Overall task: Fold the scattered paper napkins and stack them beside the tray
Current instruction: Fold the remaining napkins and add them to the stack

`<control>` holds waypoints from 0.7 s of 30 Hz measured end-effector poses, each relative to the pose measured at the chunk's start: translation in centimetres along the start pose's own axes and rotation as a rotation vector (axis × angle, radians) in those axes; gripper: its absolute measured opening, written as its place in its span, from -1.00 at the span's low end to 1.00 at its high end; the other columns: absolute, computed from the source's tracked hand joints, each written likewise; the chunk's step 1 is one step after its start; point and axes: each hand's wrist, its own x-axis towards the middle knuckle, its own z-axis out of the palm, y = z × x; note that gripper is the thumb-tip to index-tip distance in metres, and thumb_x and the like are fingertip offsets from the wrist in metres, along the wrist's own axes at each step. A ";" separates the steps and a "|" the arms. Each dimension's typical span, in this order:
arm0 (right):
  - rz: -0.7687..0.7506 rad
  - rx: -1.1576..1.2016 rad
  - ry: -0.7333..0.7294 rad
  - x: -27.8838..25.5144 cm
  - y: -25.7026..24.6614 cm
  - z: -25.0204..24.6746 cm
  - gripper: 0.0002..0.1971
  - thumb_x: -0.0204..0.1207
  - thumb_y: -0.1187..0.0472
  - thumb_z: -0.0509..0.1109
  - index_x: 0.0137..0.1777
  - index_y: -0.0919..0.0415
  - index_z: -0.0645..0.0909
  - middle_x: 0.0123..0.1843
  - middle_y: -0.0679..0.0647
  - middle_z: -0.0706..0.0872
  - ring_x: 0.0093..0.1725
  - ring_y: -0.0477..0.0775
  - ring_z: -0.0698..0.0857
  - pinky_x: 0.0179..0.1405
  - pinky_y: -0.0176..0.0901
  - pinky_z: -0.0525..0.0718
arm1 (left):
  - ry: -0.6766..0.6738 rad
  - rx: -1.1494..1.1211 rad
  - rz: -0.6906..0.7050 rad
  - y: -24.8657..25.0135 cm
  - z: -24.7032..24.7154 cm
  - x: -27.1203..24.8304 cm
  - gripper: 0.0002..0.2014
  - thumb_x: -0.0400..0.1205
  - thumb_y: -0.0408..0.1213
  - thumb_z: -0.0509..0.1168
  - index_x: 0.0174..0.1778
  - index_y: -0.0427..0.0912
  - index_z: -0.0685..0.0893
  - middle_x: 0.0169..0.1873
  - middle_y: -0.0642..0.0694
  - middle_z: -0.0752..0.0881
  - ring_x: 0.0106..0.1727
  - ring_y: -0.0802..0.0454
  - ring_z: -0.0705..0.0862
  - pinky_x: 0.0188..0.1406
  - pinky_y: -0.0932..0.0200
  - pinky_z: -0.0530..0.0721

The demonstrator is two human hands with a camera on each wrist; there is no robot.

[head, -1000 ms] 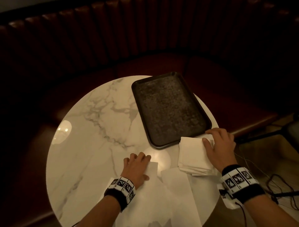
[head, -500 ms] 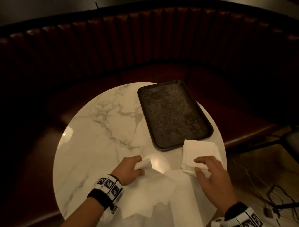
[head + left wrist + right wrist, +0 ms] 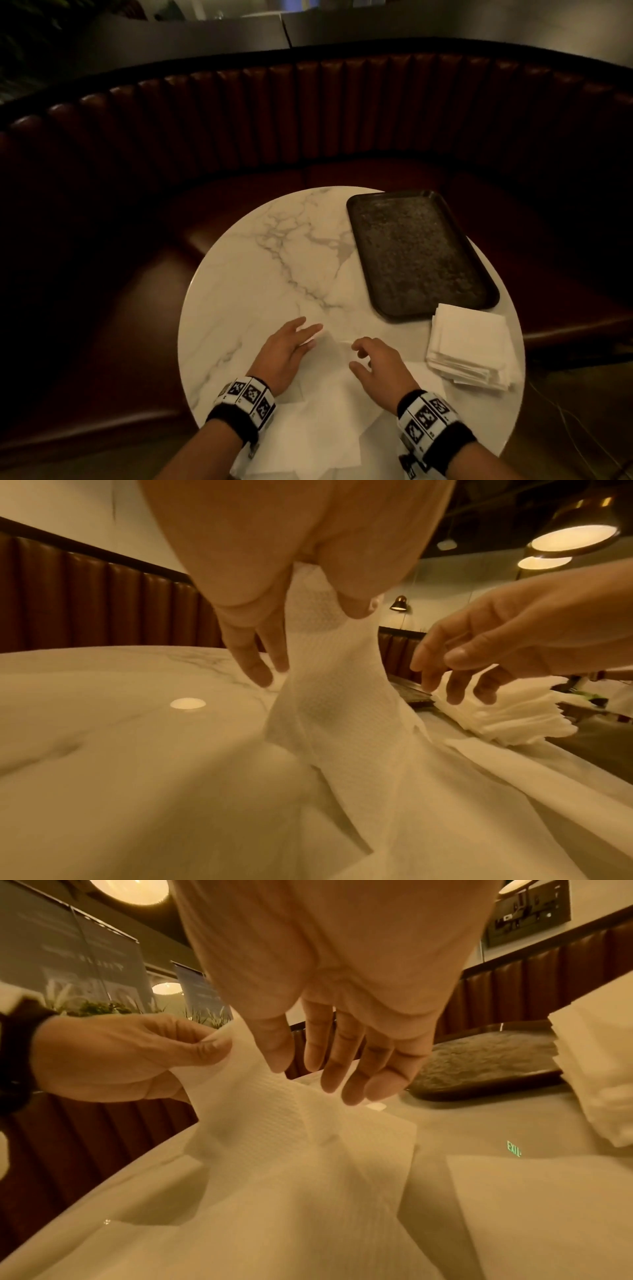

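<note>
My left hand (image 3: pixel 303 337) pinches one corner of an unfolded white napkin (image 3: pixel 329 696) and holds it raised off the marble table (image 3: pixel 260 274); the rest of the sheet still lies flat. In the right wrist view the pinch of my left hand (image 3: pixel 209 1045) is plain. Just right of that corner hovers my right hand (image 3: pixel 359 353), fingers loose and spread, thumb close to the napkin's edge (image 3: pixel 260 1085). A stack of folded napkins (image 3: pixel 469 342) lies against the near short end of the dark empty tray (image 3: pixel 418 260).
More unfolded napkins (image 3: pixel 308 442) overlap at the table's near edge under my wrists, one of them flat to the right (image 3: pixel 531 1204). A curved brown leather booth (image 3: pixel 308 120) wraps round the far side. Cables trail on the floor (image 3: pixel 575 431) at the right.
My right hand left the folded stack and came left to the napkin. My left hand went from resting flat on the sheet to pinching its corner and lifting it.
</note>
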 end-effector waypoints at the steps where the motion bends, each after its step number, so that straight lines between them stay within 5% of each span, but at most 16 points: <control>1: 0.007 0.005 0.008 -0.2 -0.1 0.1 -0.72 0.57 0.06 0.34 0.27 -0.03 0.51 0.09 -0.15 0.54 0.12 -0.09 0.55 0.22 -0.19 0.56 | 0.018 -0.003 -0.012 0.0 -0.1 -0.2 -0.66 0.78 -0.09 0.13 0.47 0.20 0.56 0.55 0.03 0.44 0.55 0.06 0.43 0.58 0.16 0.32; 3: 0.002 0.021 0.022 -0.7 -0.6 -0.2 -0.68 0.57 0.07 0.34 0.31 -0.04 0.48 0.13 -0.16 0.53 0.15 -0.09 0.53 0.20 -0.26 0.50 | 0.088 -0.032 0.009 0.1 -0.7 -0.5 -0.70 0.76 -0.13 0.18 0.37 0.09 0.67 0.45 0.03 0.57 0.45 0.09 0.54 0.53 0.08 0.44; 6: -0.059 0.092 0.055 -1.0 -2.3 -1.5 -0.54 0.54 0.04 0.40 0.42 -0.06 0.40 0.23 -0.20 0.51 0.20 -0.15 0.49 0.21 -0.34 0.38 | 0.128 -0.024 0.153 1.9 -2.7 -1.3 -0.74 0.73 -0.10 0.22 0.16 -0.04 0.78 0.07 0.09 0.79 0.09 0.21 0.71 0.20 0.09 0.63; 9: -0.143 0.171 0.035 -1.2 -5.0 -3.2 -0.53 0.47 0.01 0.46 0.38 -0.11 0.48 0.25 -0.26 0.60 0.20 -0.23 0.56 0.23 -0.30 0.48 | 0.110 -0.072 0.276 5.1 -5.6 -1.8 -0.73 0.71 -0.03 0.20 0.06 -0.01 0.78 -0.09 0.16 0.82 -0.06 0.29 0.73 0.00 0.23 0.66; 11: -0.163 0.248 0.019 -1.5 -6.8 -4.0 -0.69 0.44 0.04 0.46 0.20 -0.09 0.65 0.07 -0.19 0.76 0.04 -0.20 0.68 0.11 -0.16 0.64 | 0.110 -0.127 0.291 7.3 -7.7 -1.9 -0.72 0.68 -0.01 0.21 0.05 -0.02 0.79 -0.13 0.15 0.82 -0.09 0.26 0.75 -0.05 0.25 0.68; 13: -0.157 0.360 0.053 -1.8 -8.1 -4.7 -0.76 0.40 0.04 0.43 0.06 -0.02 0.73 -0.09 -0.08 0.83 -0.06 -0.09 0.76 0.04 0.05 0.71 | 0.139 -0.195 0.258 8.8 -9.5 -1.5 -0.70 0.63 0.06 0.24 0.02 -0.02 0.80 -0.16 0.14 0.82 -0.10 0.20 0.76 -0.05 0.21 0.69; 16: -0.135 0.558 0.093 -2.2 -9.6 -5.8 -0.82 0.47 0.15 0.44 0.04 0.06 0.76 -0.06 0.00 0.85 -0.01 0.05 0.80 0.09 0.17 0.74 | 0.227 -0.462 0.158 9.9 -11.0 -1.4 -0.74 0.58 -0.01 0.43 0.08 -0.08 0.76 -0.05 0.08 0.83 0.01 0.13 0.78 0.04 0.22 0.72; 21: -0.010 1.014 -0.055 -3.5 -10.7 -7.4 -0.76 0.59 0.40 0.33 0.17 0.20 0.73 0.09 0.16 0.83 0.11 0.22 0.80 0.14 0.17 0.73 | 0.120 -1.062 -0.139 10.1 -8.3 -4.0 -0.59 0.47 -0.25 0.56 0.19 -0.30 0.68 0.08 -0.32 0.81 0.09 -0.27 0.79 0.11 -0.22 0.75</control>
